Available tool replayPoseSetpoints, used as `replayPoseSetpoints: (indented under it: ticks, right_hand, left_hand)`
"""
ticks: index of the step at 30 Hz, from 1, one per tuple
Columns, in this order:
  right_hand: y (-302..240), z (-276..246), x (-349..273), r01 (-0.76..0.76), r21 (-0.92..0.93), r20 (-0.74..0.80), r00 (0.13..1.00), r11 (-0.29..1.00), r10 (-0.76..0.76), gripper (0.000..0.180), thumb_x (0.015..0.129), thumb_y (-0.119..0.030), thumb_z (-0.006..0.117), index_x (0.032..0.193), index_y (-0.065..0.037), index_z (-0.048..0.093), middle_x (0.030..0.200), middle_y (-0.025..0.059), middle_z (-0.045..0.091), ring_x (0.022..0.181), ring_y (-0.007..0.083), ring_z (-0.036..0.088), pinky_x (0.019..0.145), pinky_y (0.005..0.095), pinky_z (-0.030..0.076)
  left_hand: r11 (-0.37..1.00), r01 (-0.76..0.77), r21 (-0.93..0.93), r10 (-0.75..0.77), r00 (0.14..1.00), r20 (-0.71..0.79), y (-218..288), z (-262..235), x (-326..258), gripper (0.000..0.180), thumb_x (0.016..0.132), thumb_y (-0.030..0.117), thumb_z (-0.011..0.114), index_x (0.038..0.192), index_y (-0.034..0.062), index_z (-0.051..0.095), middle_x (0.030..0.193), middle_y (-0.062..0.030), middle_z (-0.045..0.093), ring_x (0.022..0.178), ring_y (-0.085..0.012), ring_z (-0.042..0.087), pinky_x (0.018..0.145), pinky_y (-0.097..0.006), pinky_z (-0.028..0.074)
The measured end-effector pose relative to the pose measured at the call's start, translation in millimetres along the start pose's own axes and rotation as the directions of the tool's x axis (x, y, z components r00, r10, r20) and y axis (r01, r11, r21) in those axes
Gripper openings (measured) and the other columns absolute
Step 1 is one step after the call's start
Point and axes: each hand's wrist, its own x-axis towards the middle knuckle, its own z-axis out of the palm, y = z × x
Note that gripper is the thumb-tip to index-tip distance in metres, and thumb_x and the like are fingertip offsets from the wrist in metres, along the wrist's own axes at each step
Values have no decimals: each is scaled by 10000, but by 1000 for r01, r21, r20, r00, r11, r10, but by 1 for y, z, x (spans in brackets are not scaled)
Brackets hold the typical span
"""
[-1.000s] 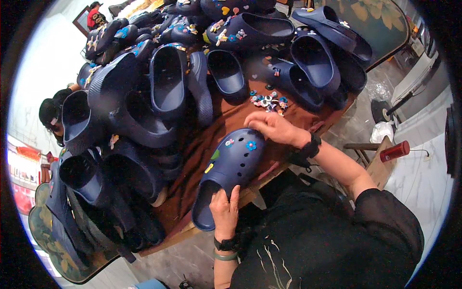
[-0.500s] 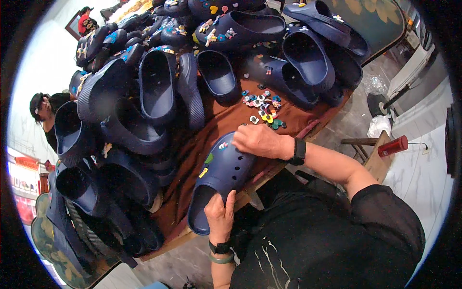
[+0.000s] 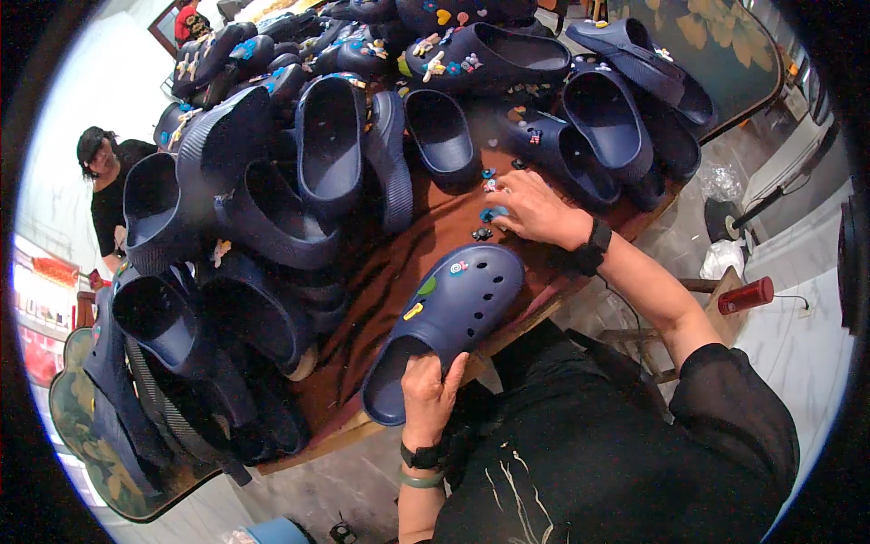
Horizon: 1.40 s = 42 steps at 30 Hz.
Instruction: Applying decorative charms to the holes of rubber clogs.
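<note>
A navy clog (image 3: 464, 304) with rows of round holes lies near the table's front edge, toe pointing away to the right. Along its left side sit a round swirl charm (image 3: 459, 268), a green charm (image 3: 427, 286) and a yellow charm (image 3: 413, 312). My left hand (image 3: 430, 390) grips the rim of the clog's opening, thumb outside and fingers inside. Beyond the toe, my right hand (image 3: 539, 213) reaches over the small charms (image 3: 494, 215), its fingers extended and slightly apart. The hand covers most of that pile, and I see nothing held in it.
Many navy clogs (image 3: 331, 150) crowd the left and back of the brown cloth (image 3: 372, 272). Several of them carry charms. A wooden stool with a red cylinder (image 3: 746, 296) stands at the right. Another person (image 3: 113, 181) is at the far left.
My right hand has left the clog's toe and moved up and right onto the charm pile. My left hand still holds the clog. The view has shifted slightly.
</note>
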Motion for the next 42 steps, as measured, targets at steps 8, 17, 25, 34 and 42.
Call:
replayPoseSetpoints:
  ticks: [8, 17, 25, 34, 42]
  right_hand:
    - [-73, -10, 28, -141, 556, 401, 909, 819, -115, 435, 958, -397, 554, 1205, -47, 632, 1166, 173, 632, 1126, 343, 548, 976, 440, 437]
    - [-83, 13, 26, 3, 249, 343, 935, 968, -91, 287, 995, -315, 490, 1019, -109, 688, 996, 108, 671, 946, 341, 608, 816, 446, 503]
    - [-45, 8, 27, -350, 340, 250, 928, 873, 275, 193, 897, -226, 655, 976, -50, 659, 927, 174, 663, 924, 358, 628, 793, 445, 505]
    - [-83, -23, 71, -88, 621, 581, 718, 779, -383, 470, 913, -325, 644, 1260, -13, 585, 1197, 186, 611, 1147, 358, 551, 995, 443, 429]
    - [-86, 19, 64, 18, 578, 607, 659, 816, -444, 410, 993, -386, 507, 1293, -122, 599, 1279, 114, 600, 1194, 333, 508, 1022, 405, 401]
  left_hand:
    - [992, -22, 125, 72, 908, -412, 16, 0, 4, 731, 723, 303, 869, 1295, 88, 469, 1354, -147, 430, 1296, -389, 373, 1061, -517, 275]
    - [966, -43, 256, 75, 990, -117, 9, -2, 9, 747, 692, 290, 876, 1304, 142, 473, 1315, -145, 449, 1244, -367, 411, 1052, -506, 310]
    - [966, -93, 240, 141, 971, -192, 7, 1, -3, 668, 675, 271, 884, 1243, 162, 549, 1291, -124, 483, 1221, -352, 442, 1007, -485, 331]
    - [965, -138, 221, 189, 954, -231, 4, 0, -2, 651, 650, 255, 896, 1212, 135, 591, 1220, -108, 555, 1137, -314, 531, 927, -426, 354]
    - [975, -83, 208, 127, 970, -207, 10, -1, 4, 671, 663, 228, 896, 1232, 85, 571, 1277, -135, 525, 1194, -347, 502, 997, -465, 364]
